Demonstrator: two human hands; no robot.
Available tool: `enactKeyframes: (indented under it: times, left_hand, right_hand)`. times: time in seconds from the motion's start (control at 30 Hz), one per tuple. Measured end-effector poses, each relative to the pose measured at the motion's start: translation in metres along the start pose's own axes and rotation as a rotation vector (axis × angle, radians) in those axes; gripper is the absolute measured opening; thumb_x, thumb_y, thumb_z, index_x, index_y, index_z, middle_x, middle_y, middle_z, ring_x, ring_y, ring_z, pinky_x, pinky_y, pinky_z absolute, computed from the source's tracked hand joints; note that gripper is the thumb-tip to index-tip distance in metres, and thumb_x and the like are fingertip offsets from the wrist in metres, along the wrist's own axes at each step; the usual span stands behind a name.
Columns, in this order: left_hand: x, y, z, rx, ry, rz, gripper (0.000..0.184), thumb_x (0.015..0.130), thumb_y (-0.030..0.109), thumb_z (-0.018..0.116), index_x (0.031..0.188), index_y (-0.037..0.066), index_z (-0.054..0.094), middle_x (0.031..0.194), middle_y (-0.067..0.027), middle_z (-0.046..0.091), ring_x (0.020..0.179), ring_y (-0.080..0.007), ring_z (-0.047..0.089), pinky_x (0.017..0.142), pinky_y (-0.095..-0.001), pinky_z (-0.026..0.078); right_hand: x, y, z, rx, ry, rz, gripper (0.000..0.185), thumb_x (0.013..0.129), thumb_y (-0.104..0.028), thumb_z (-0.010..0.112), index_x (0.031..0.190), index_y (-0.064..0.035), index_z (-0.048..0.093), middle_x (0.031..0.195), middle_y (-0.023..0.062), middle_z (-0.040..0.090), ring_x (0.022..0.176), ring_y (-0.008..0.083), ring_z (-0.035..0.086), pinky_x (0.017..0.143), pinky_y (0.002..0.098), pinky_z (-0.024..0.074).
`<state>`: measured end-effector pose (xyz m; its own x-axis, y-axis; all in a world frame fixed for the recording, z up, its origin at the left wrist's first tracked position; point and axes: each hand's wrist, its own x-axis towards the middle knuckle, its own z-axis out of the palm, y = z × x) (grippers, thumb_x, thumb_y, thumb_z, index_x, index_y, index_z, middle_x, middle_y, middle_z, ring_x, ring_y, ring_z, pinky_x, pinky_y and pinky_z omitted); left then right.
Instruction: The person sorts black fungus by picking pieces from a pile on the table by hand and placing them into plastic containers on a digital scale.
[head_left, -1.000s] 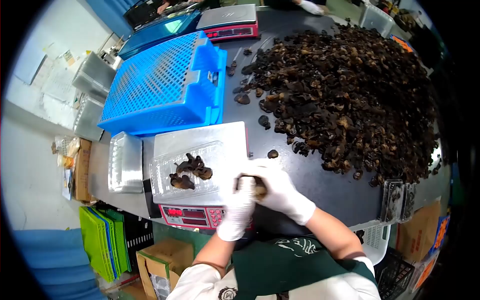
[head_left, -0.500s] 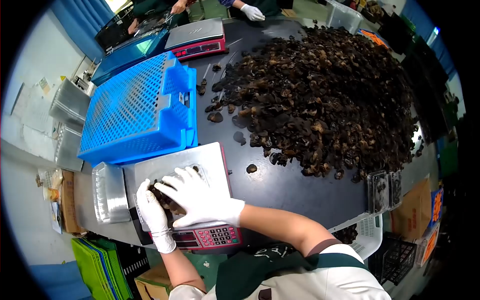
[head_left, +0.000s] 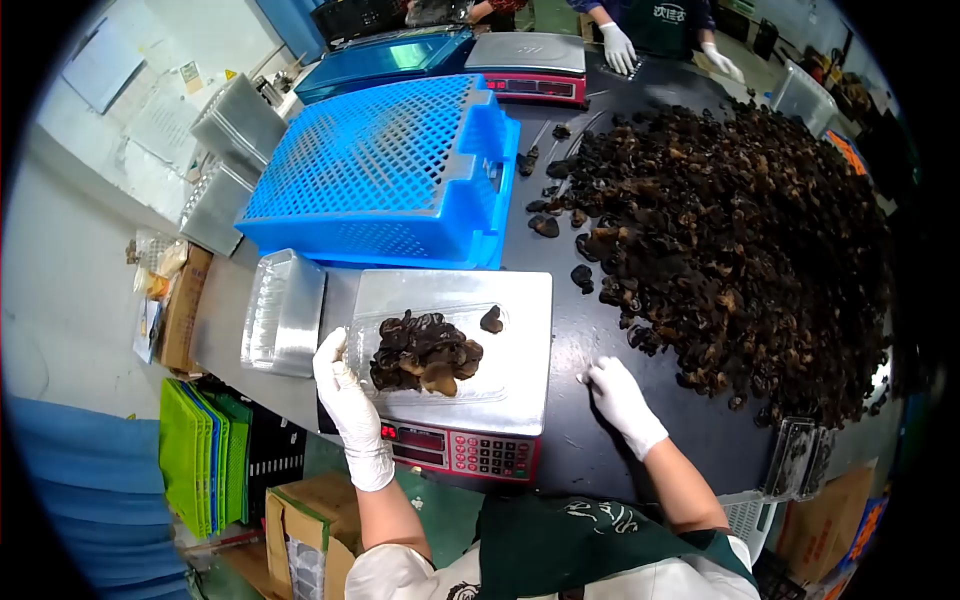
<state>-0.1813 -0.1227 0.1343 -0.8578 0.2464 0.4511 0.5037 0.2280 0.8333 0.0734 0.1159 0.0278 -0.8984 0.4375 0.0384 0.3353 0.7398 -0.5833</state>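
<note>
A clear plastic tray (head_left: pixel 493 376) lies on the steel pan of a digital scale (head_left: pixel 528 345). Dark, wet-looking black fungus (head_left: pixel 420 350) is heaped in its left and middle part, with one piece apart at the upper right. My gloved left hand (head_left: pixel 350 405) is at the tray's left end, fingers closed on its edge. To the right of the scale, my gloved right hand (head_left: pixel 622 405) is low over the dark table, fingers curled together. Whatever its fingertips hold is hidden.
A big black fungus pile (head_left: pixel 740 250) covers the table's right side. Behind the scale stands an upturned blue crate (head_left: pixel 370 160), and left of it stacked clear trays (head_left: pixel 285 312). Across the table are a second scale (head_left: pixel 525 70) and a co-worker's gloved hand (head_left: pixel 618 48).
My right hand has left the fungus on the scale and moved right to the table. My left hand has shifted to the tray's left end. The loose piece beside the scale no longer shows.
</note>
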Motion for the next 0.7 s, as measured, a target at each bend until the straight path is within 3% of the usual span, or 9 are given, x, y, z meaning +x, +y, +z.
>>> enactKeyframes:
  times: [0.1,0.17,0.23,0.3,0.37,0.5,0.57,0.6,0.7]
  left_hand:
    - [-0.004,0.003,-0.003,0.031,-0.02,0.011,0.039,0.1,0.029,0.039,0.117,-0.001,0.056,0.114,-0.0123,0.058,0.109,-0.0226,0.053,0.098,-0.0343,0.038]
    - [-0.009,0.013,0.0,0.016,-0.046,0.073,0.037,0.1,0.028,0.04,0.116,-0.002,0.056,0.114,-0.0123,0.058,0.109,-0.0227,0.053,0.098,-0.0342,0.038]
    - [-0.013,0.027,0.005,-0.001,-0.084,0.131,0.037,0.1,0.027,0.041,0.115,-0.003,0.056,0.114,-0.013,0.057,0.108,-0.0231,0.054,0.097,-0.0345,0.039]
    - [-0.021,0.035,0.018,-0.085,-0.108,0.138,0.038,0.1,0.03,0.041,0.114,-0.003,0.056,0.113,-0.0132,0.058,0.107,-0.0232,0.055,0.095,-0.034,0.041]
    - [-0.028,0.049,0.033,-0.089,-0.166,0.191,0.041,0.101,0.032,0.039,0.111,-0.003,0.058,0.113,-0.0127,0.059,0.106,-0.0223,0.055,0.096,-0.0349,0.04]
    - [-0.035,0.066,0.057,-0.166,-0.271,0.2,0.034,0.097,0.026,0.045,0.112,-0.003,0.058,0.113,-0.0138,0.057,0.104,-0.024,0.056,0.092,-0.0339,0.043]
    - [-0.049,0.079,0.067,-0.357,-0.378,-0.041,0.032,0.097,0.023,0.046,0.111,-0.003,0.058,0.111,-0.0127,0.057,0.101,-0.0223,0.057,0.091,-0.0333,0.044]
    - [-0.056,0.071,0.073,-0.313,-0.41,-0.028,0.027,0.095,0.02,0.049,0.109,-0.002,0.059,0.108,-0.0109,0.057,0.095,-0.0203,0.057,0.087,-0.0328,0.045]
    - [-0.08,0.087,0.088,-0.324,-0.618,-0.007,0.022,0.086,0.008,0.058,0.107,0.0,0.06,0.106,-0.0133,0.059,0.096,-0.0267,0.059,0.089,-0.0343,0.045]
  right_hand:
    - [-0.038,0.003,-0.029,0.116,-0.157,0.078,0.011,0.081,-0.008,0.053,0.081,-0.0027,0.062,0.084,0.0134,0.062,0.087,0.0335,0.058,0.079,0.0411,0.0478]
    - [-0.071,0.009,-0.057,0.248,-0.541,0.315,0.013,0.081,-0.014,0.062,0.087,-0.0055,0.07,0.091,0.0124,0.069,0.085,0.0257,0.065,0.079,0.0339,0.0511]
    - [-0.095,0.008,-0.086,0.279,-0.899,0.38,0.019,0.082,-0.023,0.066,0.092,-0.0069,0.071,0.095,0.0108,0.07,0.087,0.0227,0.067,0.079,0.0308,0.0517]
    - [-0.107,0.009,-0.102,0.347,-0.757,0.407,0.021,0.084,-0.026,0.066,0.09,-0.0065,0.071,0.092,0.0104,0.07,0.087,0.0226,0.067,0.079,0.0307,0.0517]
    - [-0.105,0.016,-0.098,0.345,-0.266,0.359,0.023,0.082,-0.025,0.064,0.092,-0.0051,0.069,0.093,0.0114,0.069,0.083,0.0294,0.065,0.08,0.0352,0.0509]
    - [-0.061,0.03,-0.082,0.05,0.337,0.161,0.032,0.078,-0.016,0.064,0.108,-0.0062,0.063,0.117,0.0157,0.058,0.111,0.0321,0.053,0.097,0.0392,0.0419]
    - [-0.037,0.038,-0.063,-0.156,0.407,0.208,0.051,0.077,-0.023,0.065,0.126,-0.0109,0.054,0.132,0.0178,0.049,0.123,0.0401,0.041,0.103,0.0481,0.0336]
    - [-0.026,0.036,-0.053,-0.284,0.373,0.282,0.057,0.077,-0.029,0.065,0.129,-0.0134,0.051,0.137,0.0172,0.044,0.125,0.0424,0.038,0.105,0.0517,0.029]
    - [-0.018,0.025,-0.028,-0.369,0.281,0.254,0.05,0.074,-0.029,0.067,0.121,-0.0139,0.056,0.137,0.017,0.041,0.124,0.0415,0.038,0.102,0.0502,0.0315]
